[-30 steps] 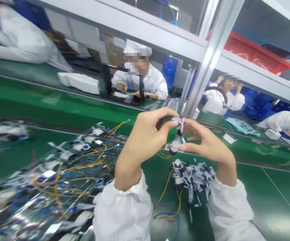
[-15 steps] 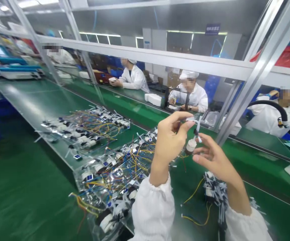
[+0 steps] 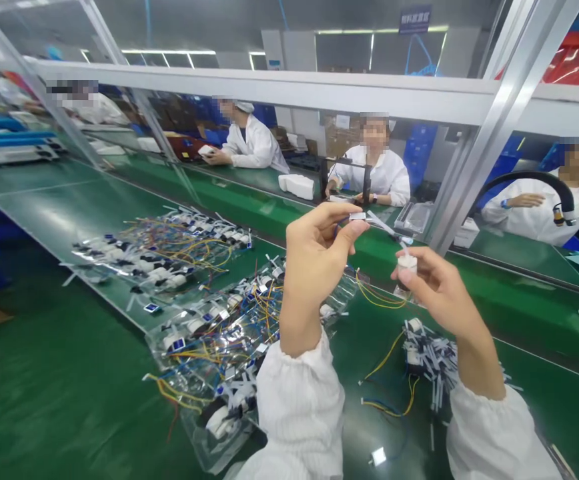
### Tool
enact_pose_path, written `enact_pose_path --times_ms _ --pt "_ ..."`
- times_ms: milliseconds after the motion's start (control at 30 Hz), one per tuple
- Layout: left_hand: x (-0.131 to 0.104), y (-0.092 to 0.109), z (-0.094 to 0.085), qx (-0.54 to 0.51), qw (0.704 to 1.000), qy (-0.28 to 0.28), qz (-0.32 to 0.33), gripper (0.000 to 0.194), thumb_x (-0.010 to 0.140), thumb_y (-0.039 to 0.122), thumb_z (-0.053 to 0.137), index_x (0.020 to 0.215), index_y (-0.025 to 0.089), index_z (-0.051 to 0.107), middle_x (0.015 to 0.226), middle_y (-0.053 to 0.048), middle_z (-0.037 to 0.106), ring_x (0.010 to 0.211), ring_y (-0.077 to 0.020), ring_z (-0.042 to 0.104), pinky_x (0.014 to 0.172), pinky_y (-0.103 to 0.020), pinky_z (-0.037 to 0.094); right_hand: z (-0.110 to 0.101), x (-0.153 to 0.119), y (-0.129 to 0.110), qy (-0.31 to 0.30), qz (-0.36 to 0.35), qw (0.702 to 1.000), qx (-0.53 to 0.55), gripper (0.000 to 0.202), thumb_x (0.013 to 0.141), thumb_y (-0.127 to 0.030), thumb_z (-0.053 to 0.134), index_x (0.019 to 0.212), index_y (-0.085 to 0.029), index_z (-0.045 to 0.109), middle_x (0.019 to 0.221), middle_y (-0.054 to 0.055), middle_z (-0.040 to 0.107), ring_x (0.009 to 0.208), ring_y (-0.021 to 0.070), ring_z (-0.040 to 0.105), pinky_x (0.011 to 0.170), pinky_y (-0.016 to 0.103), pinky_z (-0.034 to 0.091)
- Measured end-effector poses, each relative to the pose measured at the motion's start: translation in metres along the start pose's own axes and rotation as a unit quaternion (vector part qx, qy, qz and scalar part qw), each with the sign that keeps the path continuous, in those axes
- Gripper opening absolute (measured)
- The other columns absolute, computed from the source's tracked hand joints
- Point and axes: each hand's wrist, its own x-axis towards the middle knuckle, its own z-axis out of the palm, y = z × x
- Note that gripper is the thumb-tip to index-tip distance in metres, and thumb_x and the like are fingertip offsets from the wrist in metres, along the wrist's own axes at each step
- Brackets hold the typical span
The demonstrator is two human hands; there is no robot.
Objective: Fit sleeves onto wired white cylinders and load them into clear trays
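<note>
My left hand [image 3: 314,257] pinches a small flat rectangular piece [image 3: 357,217] between thumb and fingertips, raised above the bench. A pale strip [image 3: 382,225] runs from that piece toward a small white cylindrical part [image 3: 407,265] with a darker lower end. Thumb and fingers of my right hand [image 3: 437,287] are closed around this cylinder. Thin yellow and red wires [image 3: 379,299] hang below between the hands; where they join the part is hidden. Under my right hand lies a heap of pale strips [image 3: 437,367], with similar cylinders at its left edge.
Clear plastic trays [image 3: 204,450] with several wired cylindrical parts lie left on the green bench [image 3: 29,180]. A small white square piece [image 3: 378,457] lies near the front. Metal framing [image 3: 269,93] crosses ahead; several co-workers in white [image 3: 259,143] sit beyond it.
My right hand has closed on the cylindrical part, which hung beside its spread fingers before. The part has moved right, away from my left hand, and the strip slants out between them. The view has shifted.
</note>
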Motion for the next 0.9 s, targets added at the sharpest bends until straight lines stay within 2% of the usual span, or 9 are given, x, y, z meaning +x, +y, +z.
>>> enact_pose_path --times_ms 233,333,400,533,600,667,733,833,900 --pt "-0.001 -0.005 -0.019 0.074 0.989 -0.098 -0.077 0.010 0.088 0.024 0.072 0.090 0.015 0.071 0.074 -0.004 0.070 0.065 -0.0132 0.062 0.057 -0.023 0.047 -0.015 0.000 0.002 0.036 0.005 0.999 0.035 0.032 0.097 -0.052 0.068 0.112 -0.023 0.068 0.076 0.000 0.064 0.052 0.0095 0.044 0.044 0.024 0.032" --pt "-0.004 -0.003 -0.026 0.097 0.980 -0.137 -0.102 0.011 0.090 0.026 0.068 0.089 0.015 0.069 0.069 -0.001 0.063 0.060 -0.0120 0.055 0.054 -0.023 0.043 -0.013 0.002 0.005 0.040 0.030 0.997 0.062 0.033 0.095 -0.053 0.071 0.111 -0.024 0.068 0.079 0.001 0.066 0.053 0.0097 0.047 0.044 0.024 0.036" --pt "-0.011 -0.004 -0.026 0.096 0.980 -0.131 -0.117 0.015 0.092 0.031 0.068 0.089 0.016 0.067 0.067 0.000 0.059 0.058 -0.0113 0.051 0.053 -0.024 0.040 -0.010 0.002 0.004 0.038 0.057 0.994 0.087 0.034 0.093 -0.053 0.074 0.111 -0.025 0.065 0.084 0.001 0.068 0.053 0.0094 0.051 0.043 0.023 0.035" --pt "-0.049 -0.016 -0.019 0.039 0.978 -0.071 -0.193 0.032 0.092 0.047 0.069 0.094 0.016 0.066 0.069 0.002 0.054 0.060 -0.0114 0.046 0.058 -0.026 0.041 0.002 0.001 -0.003 -0.022 0.093 0.991 0.094 0.041 0.090 -0.055 0.077 0.111 -0.025 0.058 0.090 0.001 0.070 0.055 0.0106 0.060 0.040 0.021 0.037" --pt "-0.078 -0.026 -0.014 0.004 0.960 -0.103 -0.261 0.043 0.084 0.052 0.078 0.103 0.016 0.066 0.069 0.004 0.052 0.061 -0.0118 0.045 0.059 -0.026 0.038 0.010 -0.001 -0.007 -0.072 0.097 0.989 0.088 0.044 0.088 -0.054 0.078 0.111 -0.024 0.056 0.090 0.001 0.070 0.060 0.0123 0.065 0.043 0.021 0.041" --pt "-0.107 -0.036 -0.011 -0.019 0.932 -0.170 -0.319 0.053 0.074 0.051 0.087 0.108 0.016 0.066 0.070 0.004 0.053 0.063 -0.0126 0.046 0.061 -0.027 0.037 0.018 -0.003 -0.010 -0.114 0.100 0.984 0.089 0.044 0.089 -0.052 0.079 0.112 -0.024 0.053 0.091 0.001 0.070 0.065 0.0139 0.069 0.047 0.021 0.045" --pt "-0.132 -0.041 -0.009 -0.016 0.909 -0.210 -0.359 0.057 0.069 0.047 0.091 0.110 0.015 0.067 0.075 0.003 0.055 0.067 -0.0140 0.049 0.064 -0.028 0.038 0.026 -0.005 -0.012 -0.139 0.100 0.980 0.099 0.042 0.091 -0.050 0.077 0.112 -0.025 0.052 0.093 0.001 0.070 0.071 0.0149 0.072 0.051 0.022 0.049" --pt "-0.154 -0.038 -0.013 0.019 0.902 -0.214 -0.375 0.050 0.072 0.047 0.088 0.110 0.017 0.074 0.083 -0.001 0.057 0.075 -0.0168 0.052 0.070 -0.031 0.040 0.032 -0.008 -0.015 -0.161 0.095 0.975 0.124 0.039 0.092 -0.046 0.077 0.112 -0.025 0.050 0.096 0.001 0.069 0.075 0.0154 0.074 0.055 0.022 0.051" --pt "-0.159 -0.028 -0.025 0.040 0.910 -0.214 -0.353 0.038 0.082 0.052 0.078 0.097 0.018 0.077 0.086 -0.003 0.059 0.081 -0.0190 0.054 0.076 -0.033 0.042 0.030 -0.010 -0.016 -0.167 0.094 0.972 0.137 0.037 0.093 -0.043 0.077 0.112 -0.025 0.050 0.098 0.001 0.069 0.077 0.0154 0.074 0.056 0.022 0.050"
